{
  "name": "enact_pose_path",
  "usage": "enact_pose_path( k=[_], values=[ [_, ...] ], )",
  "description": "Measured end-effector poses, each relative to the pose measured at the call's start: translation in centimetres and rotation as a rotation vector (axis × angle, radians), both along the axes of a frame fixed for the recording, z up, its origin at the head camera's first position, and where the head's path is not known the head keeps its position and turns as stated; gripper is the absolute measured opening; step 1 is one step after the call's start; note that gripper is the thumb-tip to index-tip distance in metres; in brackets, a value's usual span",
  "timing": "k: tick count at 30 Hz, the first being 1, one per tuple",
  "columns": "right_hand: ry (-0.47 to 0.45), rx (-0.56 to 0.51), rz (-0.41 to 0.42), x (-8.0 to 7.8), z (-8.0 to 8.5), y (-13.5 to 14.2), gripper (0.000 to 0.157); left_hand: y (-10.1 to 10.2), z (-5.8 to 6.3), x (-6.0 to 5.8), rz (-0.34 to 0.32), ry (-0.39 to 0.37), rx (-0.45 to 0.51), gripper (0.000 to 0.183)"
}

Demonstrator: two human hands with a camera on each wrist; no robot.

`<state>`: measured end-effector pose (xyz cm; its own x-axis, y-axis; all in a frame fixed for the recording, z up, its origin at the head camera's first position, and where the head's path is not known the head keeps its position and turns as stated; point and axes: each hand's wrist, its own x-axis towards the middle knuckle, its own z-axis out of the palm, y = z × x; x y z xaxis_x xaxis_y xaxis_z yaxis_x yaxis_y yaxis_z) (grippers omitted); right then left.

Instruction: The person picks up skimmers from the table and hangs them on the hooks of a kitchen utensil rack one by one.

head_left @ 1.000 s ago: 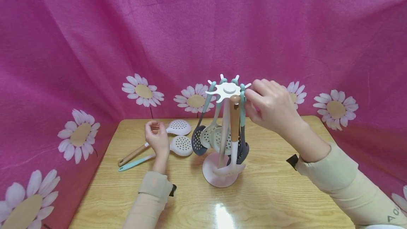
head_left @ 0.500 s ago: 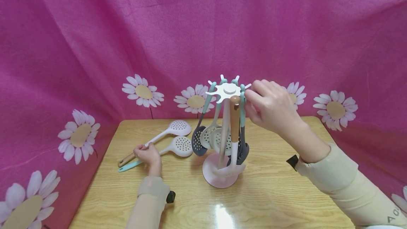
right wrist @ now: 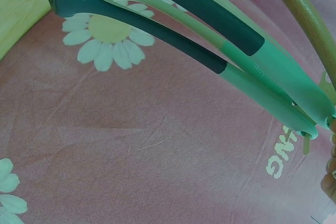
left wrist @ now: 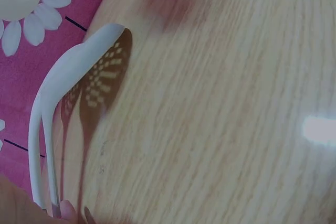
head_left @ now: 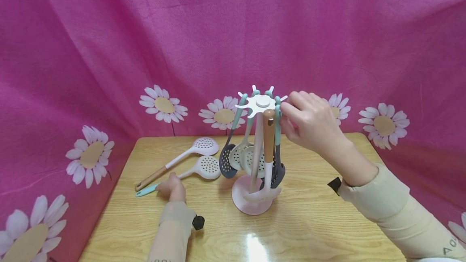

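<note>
In the head view, a white skimmer (head_left: 208,166) with a mint handle lies on the table. My left hand (head_left: 172,187) pinches its handle. A second white skimmer (head_left: 205,146) with a brown handle lies just behind it. My right hand (head_left: 311,120) is at the top of the white utensil rack (head_left: 252,202), its curled fingers at the upper end of a mint-handled dark utensil (head_left: 278,132). In the right wrist view, fingertips (right wrist: 333,153) meet that handle's end, partly cut off by the frame. A brown-handled white utensil (head_left: 268,140) hangs at the rack's front.
Dark and pale slotted utensils, among them a dark skimmer (head_left: 227,161), hang around the rack. The wooden table (head_left: 320,213) reaches back to a pink flowered cloth (head_left: 233,43), which also stands at both sides.
My left hand has come down from above the skimmers to the mint handle of the nearer one and now pinches it. The right hand has stayed at the rack's top.
</note>
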<state>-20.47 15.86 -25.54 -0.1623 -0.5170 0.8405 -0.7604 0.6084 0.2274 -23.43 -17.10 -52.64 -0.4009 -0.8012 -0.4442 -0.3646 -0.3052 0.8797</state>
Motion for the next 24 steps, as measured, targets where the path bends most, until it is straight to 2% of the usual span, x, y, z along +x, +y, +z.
enact_pose_path(
  k=[3,5,6,8,11,13,15,17,18,19,21,24],
  values=[
    [0.001,-0.003,0.0,0.0,0.0,0.0,0.009,0.1,0.2,0.0,0.037,-0.013,0.037,0.069],
    [0.003,-0.002,0.0,0.0,0.0,0.0,0.009,-0.1,-0.3,-0.2,0.08,0.016,0.081,0.064],
    [0.003,-0.003,0.0,0.0,0.0,0.0,0.009,-0.6,-1.0,-0.5,0.095,0.028,0.095,0.061],
    [0.003,-0.002,0.0,0.0,0.0,0.0,0.008,-1.8,-4.2,-2.0,0.147,0.004,0.08,0.058],
    [0.002,-0.002,-0.002,0.0,0.0,0.0,0.008,-2.9,-5.7,-2.5,0.177,0.047,0.117,0.047],
    [0.001,-0.001,-0.003,0.0,0.0,0.1,0.008,-2.5,-4.8,-2.4,0.191,0.023,0.111,0.043],
    [-0.001,0.0,-0.005,0.0,0.0,0.1,0.008,-1.6,-1.7,-0.9,0.184,0.09,0.179,0.036],
    [-0.002,0.001,-0.005,0.1,0.0,0.1,0.008,-1.2,-1.2,-0.7,0.177,0.101,0.199,0.036],
    [-0.002,0.002,-0.006,0.1,0.0,0.1,0.008,-1.4,-1.5,-1.0,0.182,0.116,0.217,0.036],
    [-0.003,0.002,-0.006,0.1,0.0,0.1,0.008,-1.8,-2.7,-1.4,0.204,0.171,0.241,0.032],
    [-0.005,0.002,-0.005,0.1,0.0,0.1,0.008,-3.1,-6.0,-2.9,0.232,0.254,0.301,0.031],
    [-0.006,0.001,-0.005,0.1,0.0,0.1,0.008,-5.9,-13.2,-6.2,0.298,0.413,0.439,0.031]
  ],
)
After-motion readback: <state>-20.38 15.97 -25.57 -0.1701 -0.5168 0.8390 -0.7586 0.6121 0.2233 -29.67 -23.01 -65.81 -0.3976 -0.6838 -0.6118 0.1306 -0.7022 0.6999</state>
